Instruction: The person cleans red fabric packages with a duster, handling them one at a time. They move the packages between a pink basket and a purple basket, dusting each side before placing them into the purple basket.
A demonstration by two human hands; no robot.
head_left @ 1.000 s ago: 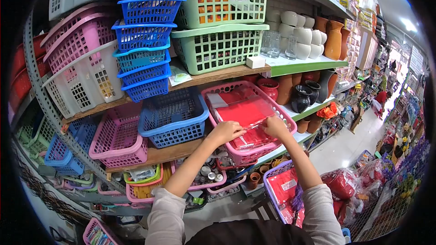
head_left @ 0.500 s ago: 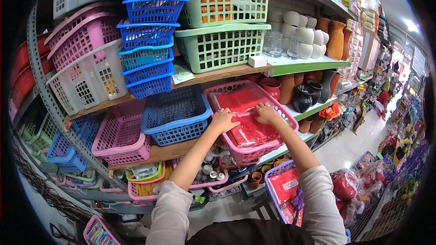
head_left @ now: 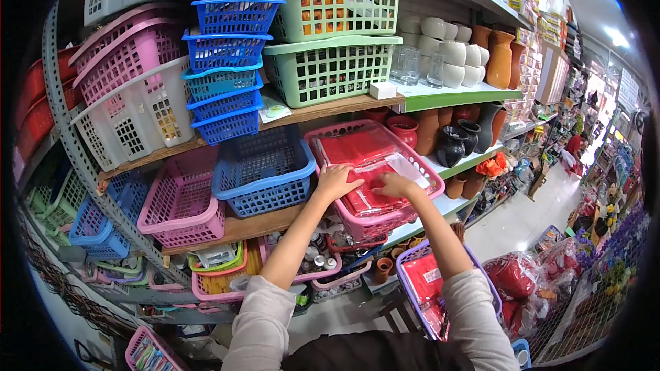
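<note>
A pink basket (head_left: 434, 191) on the middle shelf holds a pile of flat red packets (head_left: 350, 148) in clear plastic. My left hand (head_left: 335, 183) grips the left edge of the nearer red packet (head_left: 368, 200), its thumb over the top. On the right side of that packet, my right hand (head_left: 399, 185) has its fingers bent down into the plastic; the fingertips are partly hidden. A pale patch (head_left: 405, 166) shows on the packet just beyond my right hand.
A blue basket (head_left: 265, 189) and another pink basket (head_left: 180, 227) stand to the left. Green baskets (head_left: 330, 41) are stacked above. Dark vases (head_left: 452, 145) stand to the right. Below, a purple basket (head_left: 489, 278) holds more red packets.
My right hand has moved inward and closer to my left, its fingers now bent. The pale patch on the packet has come into view. My left hand has barely moved.
</note>
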